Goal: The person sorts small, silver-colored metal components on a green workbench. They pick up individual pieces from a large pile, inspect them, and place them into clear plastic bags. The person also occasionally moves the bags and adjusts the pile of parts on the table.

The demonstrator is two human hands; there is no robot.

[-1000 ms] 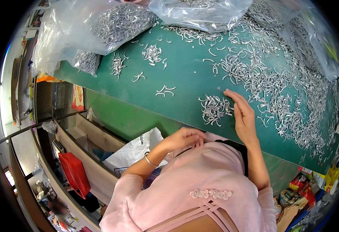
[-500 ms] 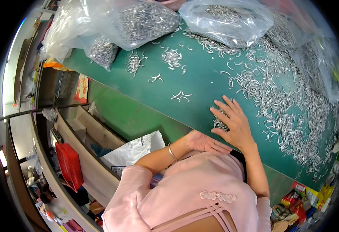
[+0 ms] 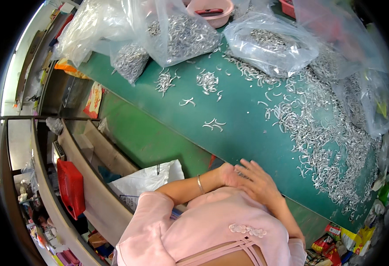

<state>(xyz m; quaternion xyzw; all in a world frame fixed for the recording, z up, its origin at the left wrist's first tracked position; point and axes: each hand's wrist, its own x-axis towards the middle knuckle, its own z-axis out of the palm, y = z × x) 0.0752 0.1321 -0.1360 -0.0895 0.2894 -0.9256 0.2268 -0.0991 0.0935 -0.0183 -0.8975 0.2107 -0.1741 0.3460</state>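
At the near edge of the green table [image 3: 168,102], my right hand [image 3: 262,184] lies over my left hand, fingers stretched and slightly apart. A few small curved silvery metal pieces [image 3: 244,175] show between the two hands. My left hand [image 3: 228,174] is at the table edge, a bangle on its wrist; its fingers are hidden under the right hand. Farther off on the table lie a small group of the same pieces [image 3: 214,124], a pair [image 3: 187,102] and two little heaps [image 3: 208,82]. A big spread pile of loose pieces [image 3: 323,133] covers the right side.
Clear plastic bags of metal pieces [image 3: 181,40] stand along the far side, near a pink basin [image 3: 219,17]. To the left are open drawers [image 3: 101,177], a red basket [image 3: 70,188] and a white sack [image 3: 159,175]. Colourful packets [image 3: 336,241] lie at lower right.
My right hand has drawn back from the tabletop to the near edge, bringing the small heap under it along, and now covers my left hand. The view has shifted slightly.
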